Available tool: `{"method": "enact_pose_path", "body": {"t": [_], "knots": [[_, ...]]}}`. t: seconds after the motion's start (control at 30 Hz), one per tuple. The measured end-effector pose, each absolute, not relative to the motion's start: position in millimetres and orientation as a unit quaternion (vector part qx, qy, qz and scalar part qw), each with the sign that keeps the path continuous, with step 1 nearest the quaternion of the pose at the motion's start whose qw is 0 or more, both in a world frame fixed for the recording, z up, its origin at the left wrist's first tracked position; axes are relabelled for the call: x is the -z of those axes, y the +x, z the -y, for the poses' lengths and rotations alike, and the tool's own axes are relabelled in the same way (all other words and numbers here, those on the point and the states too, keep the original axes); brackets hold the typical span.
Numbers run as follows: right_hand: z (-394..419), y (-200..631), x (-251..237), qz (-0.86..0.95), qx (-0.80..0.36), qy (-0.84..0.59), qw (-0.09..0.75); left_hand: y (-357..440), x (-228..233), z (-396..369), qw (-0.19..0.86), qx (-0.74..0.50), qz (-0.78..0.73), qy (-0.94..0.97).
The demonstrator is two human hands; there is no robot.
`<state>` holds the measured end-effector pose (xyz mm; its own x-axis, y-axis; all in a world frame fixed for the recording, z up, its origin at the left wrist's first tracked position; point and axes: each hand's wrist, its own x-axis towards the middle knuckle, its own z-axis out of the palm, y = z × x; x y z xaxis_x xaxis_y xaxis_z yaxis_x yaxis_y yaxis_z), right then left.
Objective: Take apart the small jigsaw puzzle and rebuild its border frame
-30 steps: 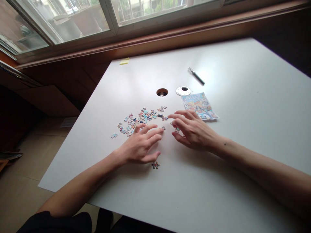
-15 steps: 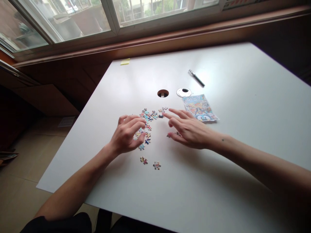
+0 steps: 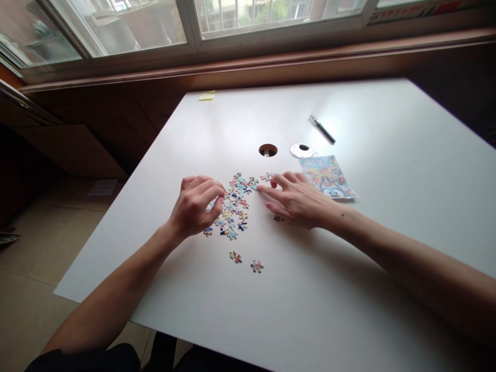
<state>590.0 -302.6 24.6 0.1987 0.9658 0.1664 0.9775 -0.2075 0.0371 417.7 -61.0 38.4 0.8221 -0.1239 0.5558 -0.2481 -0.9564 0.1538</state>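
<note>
The left hand (image 3: 194, 206) has slid off the puzzle pieces (image 3: 234, 206) (a loose pile on the white table (image 3: 387, 155)), fingers curled, maybe pinching one. The right hand (image 3: 298, 199) lies spread, fingertips touching the pile.

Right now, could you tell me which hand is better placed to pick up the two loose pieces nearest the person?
Probably the left hand: it hovers over the pile, nearer those two loose pieces than the right hand.
</note>
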Motion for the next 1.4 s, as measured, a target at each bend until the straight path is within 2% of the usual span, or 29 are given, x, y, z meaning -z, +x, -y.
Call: {"method": "enact_pose_path", "body": {"t": [0.27, 0.5, 0.83, 0.9, 1.03, 1.13, 1.4], "knots": [[334.7, 592.1, -29.4, 0.646, 0.073, -0.756, 0.069, 417.7, -35.3, 55.9, 0.114, -0.243, 0.081, 0.960], [337.5, 574.3, -26.3, 0.738, 0.046, -0.662, 0.124, 415.3, -32.7, 54.3, 0.107, -0.166, 0.121, 0.973], [345.9, 588.0, -21.4, 0.707, 0.123, -0.682, 0.139, 416.0, -31.9, 49.1, 0.106, -0.146, 0.144, 0.973], [343.8, 575.5, -26.1, 0.728, 0.108, -0.662, 0.145, 416.0, -32.2, 48.5, 0.109, -0.140, 0.144, 0.974], [340.5, 538.9, -32.2, 0.790, 0.007, -0.592, 0.159, 415.0, -35.6, 48.7, 0.118, -0.122, 0.147, 0.975], [340.6, 519.2, -27.9, 0.809, -0.036, -0.570, 0.140, 412.7, -42.9, 50.7, 0.155, -0.090, 0.154, 0.972], [337.1, 514.0, -18.7, 0.817, -0.038, -0.564, 0.119, 403.7, -60.7, 66.1, 0.224, 0.056, 0.268, 0.935]]}}
